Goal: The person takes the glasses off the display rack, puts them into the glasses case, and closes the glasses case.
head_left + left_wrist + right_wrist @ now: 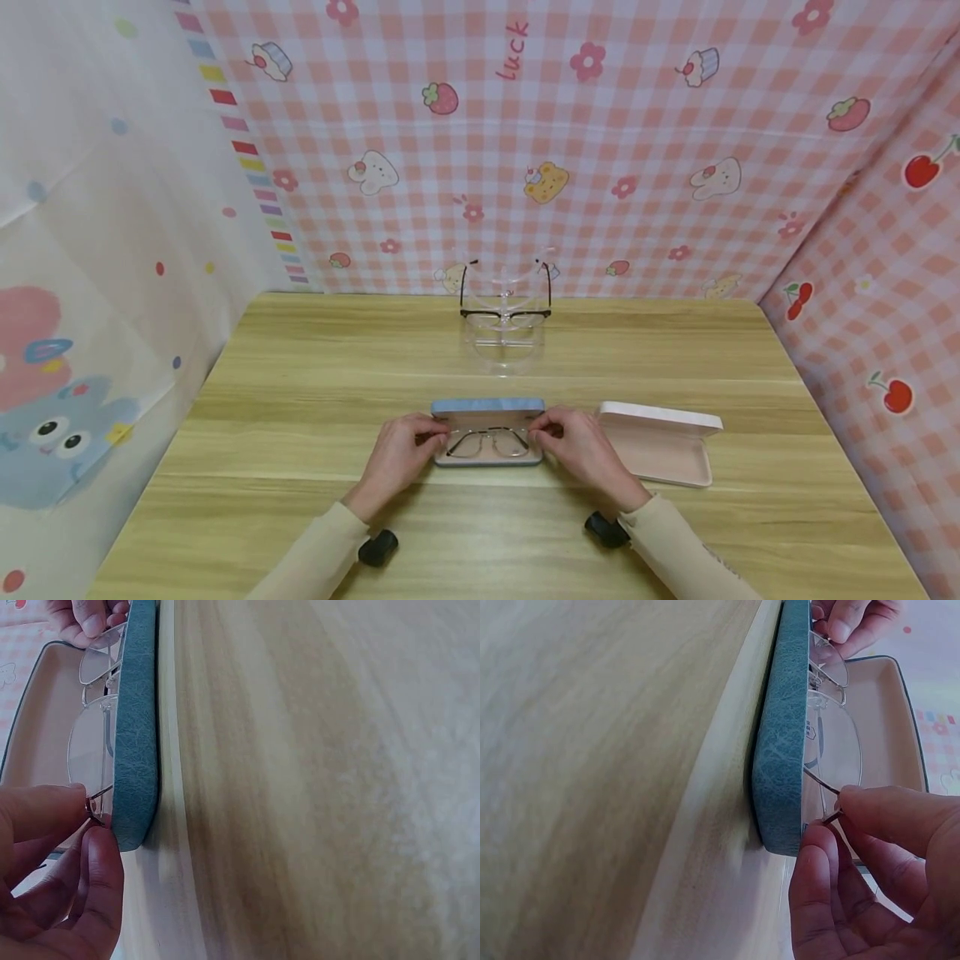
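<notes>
A pair of thin metal-framed eyeglasses (487,443) with folded temples sits within an open blue glasses case (487,407), its lid raised at the back. My left hand (401,450) pinches the frame's left hinge corner between thumb and finger, as the left wrist view shows close up. At the opposite hinge corner my right hand (576,442) pinches the frame the same way. In the right wrist view the clear lens (838,742) stands partly above the teal-looking case wall (784,750), which hides its lower part.
Right of the blue case lies an open white glasses case (663,415) with a pale lining, partly behind my right forearm. Farther back, black half-rim glasses (505,315) rest on a clear display stand (502,360). A pink checked cloth (487,142) hangs behind the wooden table (315,367).
</notes>
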A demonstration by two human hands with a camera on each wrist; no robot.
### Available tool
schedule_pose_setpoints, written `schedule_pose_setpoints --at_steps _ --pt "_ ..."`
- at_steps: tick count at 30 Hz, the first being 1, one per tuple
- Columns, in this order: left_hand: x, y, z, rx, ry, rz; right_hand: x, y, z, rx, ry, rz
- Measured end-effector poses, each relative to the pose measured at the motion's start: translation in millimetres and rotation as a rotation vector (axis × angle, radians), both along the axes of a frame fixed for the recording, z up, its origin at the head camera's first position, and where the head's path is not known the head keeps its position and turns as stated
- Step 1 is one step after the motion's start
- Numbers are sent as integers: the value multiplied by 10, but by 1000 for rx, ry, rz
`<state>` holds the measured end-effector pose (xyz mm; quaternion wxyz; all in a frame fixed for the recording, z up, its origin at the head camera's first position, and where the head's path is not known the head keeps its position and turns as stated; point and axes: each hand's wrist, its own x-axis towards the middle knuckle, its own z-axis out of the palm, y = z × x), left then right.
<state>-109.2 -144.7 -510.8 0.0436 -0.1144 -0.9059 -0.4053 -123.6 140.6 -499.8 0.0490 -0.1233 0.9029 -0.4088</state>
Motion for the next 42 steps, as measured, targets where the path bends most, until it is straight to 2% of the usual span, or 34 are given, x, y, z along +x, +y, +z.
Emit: schedule_pose_setpoints --at_steps 13,22,28,36,42 --pt "51 -39 16 44 -32 25 11 16 -26 -21 32 3" --pt "90 -68 18 67 -47 32 29 54 9 -51 12 6" --pt "134 -117 65 127 -87 97 104 127 89 -74 3 -52" --pt "151 -130 150 276 -72 223 157 168 196 -95 72 -122" --pt "106 -122 181 317 -66 234 132 157 223 -141 66 -181"
